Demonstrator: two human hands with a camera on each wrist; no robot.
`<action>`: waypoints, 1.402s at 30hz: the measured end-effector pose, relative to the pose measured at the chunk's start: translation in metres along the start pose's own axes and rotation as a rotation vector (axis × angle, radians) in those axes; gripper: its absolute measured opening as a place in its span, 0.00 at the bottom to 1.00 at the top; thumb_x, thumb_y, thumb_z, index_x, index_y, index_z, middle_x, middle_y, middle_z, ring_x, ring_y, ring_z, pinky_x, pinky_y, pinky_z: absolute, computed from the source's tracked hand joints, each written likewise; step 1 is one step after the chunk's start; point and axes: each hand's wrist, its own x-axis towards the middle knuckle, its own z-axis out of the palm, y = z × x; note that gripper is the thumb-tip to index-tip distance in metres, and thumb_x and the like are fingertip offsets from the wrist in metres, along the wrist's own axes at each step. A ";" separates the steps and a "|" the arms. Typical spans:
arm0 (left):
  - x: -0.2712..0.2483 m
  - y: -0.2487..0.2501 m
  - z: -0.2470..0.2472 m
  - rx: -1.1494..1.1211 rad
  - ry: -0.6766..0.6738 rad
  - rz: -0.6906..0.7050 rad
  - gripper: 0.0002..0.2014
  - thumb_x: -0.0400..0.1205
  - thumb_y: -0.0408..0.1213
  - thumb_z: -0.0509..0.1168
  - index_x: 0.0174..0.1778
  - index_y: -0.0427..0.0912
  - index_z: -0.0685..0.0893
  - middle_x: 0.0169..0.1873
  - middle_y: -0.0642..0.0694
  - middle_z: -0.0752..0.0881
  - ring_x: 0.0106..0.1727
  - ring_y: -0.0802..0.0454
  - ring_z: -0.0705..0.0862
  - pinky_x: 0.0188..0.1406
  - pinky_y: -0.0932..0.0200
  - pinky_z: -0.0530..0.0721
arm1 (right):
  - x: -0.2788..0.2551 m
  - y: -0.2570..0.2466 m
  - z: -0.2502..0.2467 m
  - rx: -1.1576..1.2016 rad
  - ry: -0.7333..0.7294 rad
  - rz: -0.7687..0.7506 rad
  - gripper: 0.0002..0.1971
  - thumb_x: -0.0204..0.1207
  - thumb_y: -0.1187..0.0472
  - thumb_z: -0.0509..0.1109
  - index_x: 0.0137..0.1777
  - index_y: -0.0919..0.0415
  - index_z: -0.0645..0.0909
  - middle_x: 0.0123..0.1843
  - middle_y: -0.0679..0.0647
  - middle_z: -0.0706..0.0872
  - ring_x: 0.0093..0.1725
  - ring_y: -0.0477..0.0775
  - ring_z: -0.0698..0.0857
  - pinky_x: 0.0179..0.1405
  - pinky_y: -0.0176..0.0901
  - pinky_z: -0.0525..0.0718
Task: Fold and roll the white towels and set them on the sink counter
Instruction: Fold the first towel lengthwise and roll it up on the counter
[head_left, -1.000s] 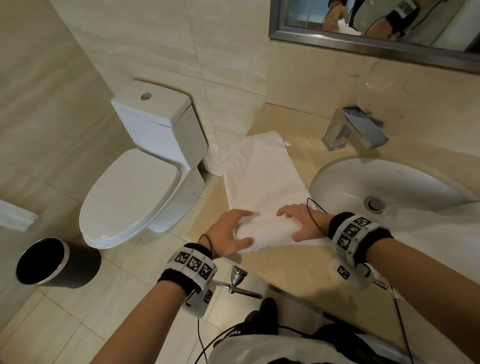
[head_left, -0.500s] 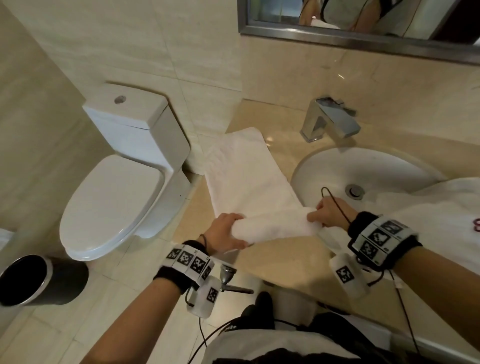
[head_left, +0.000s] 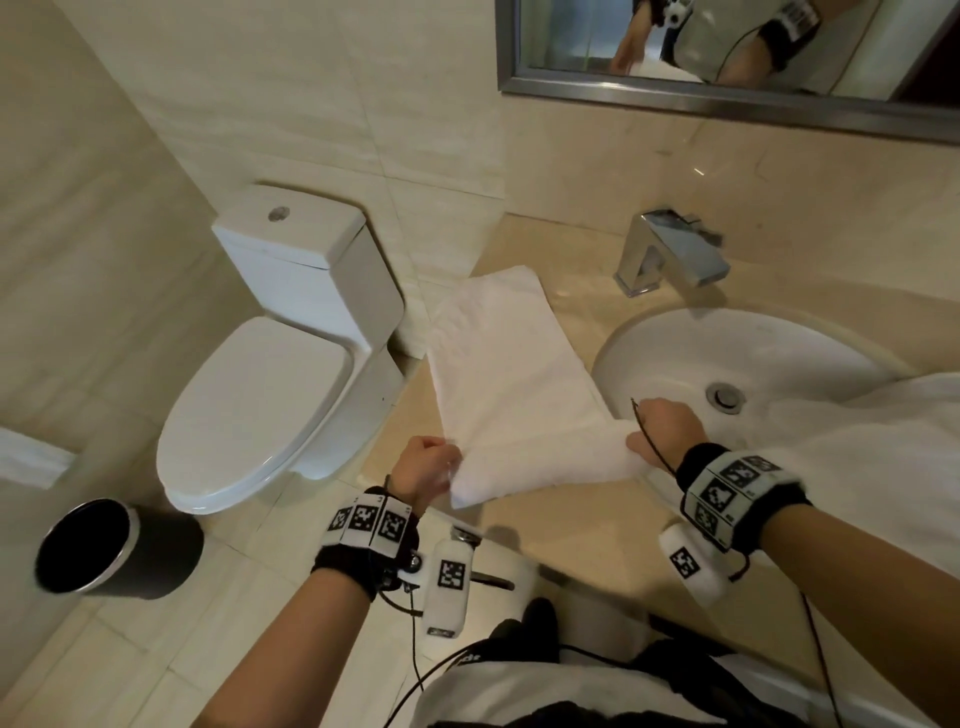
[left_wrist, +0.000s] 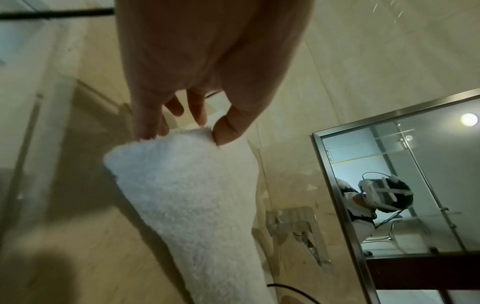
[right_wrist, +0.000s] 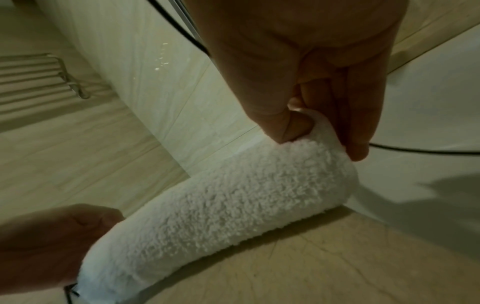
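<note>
while both hands work at its near end: the long white terry towel (head_left: 498, 379) lies folded into a narrow strip on the beige stone sink counter (head_left: 582, 525), running from the centre of the head view up toward the wall.
towel roll: the near end is turned over into a thick roll, at lower centre of the head view, and fills the middle of both wrist views (left_wrist: 192, 205) (right_wrist: 221, 205).
left hand: the left hand (head_left: 423, 465) pinches the left end of the roll, thumb on one side and fingers (left_wrist: 197, 111) curled on the other.
right hand: the right hand (head_left: 667, 428) grips the right end, thumb tucked into the fold and fingers (right_wrist: 361, 131) curled round the outside.
roll and counter: in the right wrist view the roll's underside touches the counter near the basin edge.
second towel: more white cloth (head_left: 857, 447) lies draped over the right side of the white oval basin (head_left: 675, 353), at the right edge of the head view.
tap: a square chrome faucet (head_left: 670, 254) stands behind the basin, upper right.
toilet: a white toilet with closed lid (head_left: 270, 374) sits left of the counter.
bin: a round black waste bin (head_left: 114, 551) stands on the floor tiles at lower left.
mirror: a steel-framed mirror (head_left: 727, 98) hangs at upper right.
</note>
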 end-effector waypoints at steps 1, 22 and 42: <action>0.000 -0.001 0.001 -0.010 0.017 0.002 0.07 0.75 0.20 0.58 0.32 0.32 0.74 0.28 0.39 0.75 0.30 0.50 0.75 0.24 0.64 0.78 | 0.001 0.000 0.001 -0.004 0.004 -0.003 0.12 0.75 0.63 0.66 0.54 0.71 0.79 0.56 0.65 0.84 0.57 0.64 0.82 0.41 0.39 0.69; -0.020 -0.012 0.026 0.593 0.011 0.270 0.46 0.49 0.43 0.77 0.67 0.37 0.75 0.60 0.39 0.81 0.62 0.43 0.79 0.61 0.49 0.80 | -0.005 0.027 0.005 0.485 -0.020 -0.010 0.10 0.73 0.70 0.63 0.34 0.60 0.68 0.33 0.53 0.74 0.39 0.54 0.73 0.31 0.39 0.67; -0.018 -0.019 0.011 0.800 -0.106 0.307 0.38 0.54 0.43 0.75 0.61 0.35 0.78 0.58 0.40 0.81 0.60 0.42 0.80 0.61 0.51 0.78 | -0.025 -0.006 -0.002 -0.104 -0.252 -0.566 0.15 0.64 0.64 0.69 0.50 0.51 0.78 0.47 0.46 0.82 0.48 0.47 0.82 0.44 0.37 0.79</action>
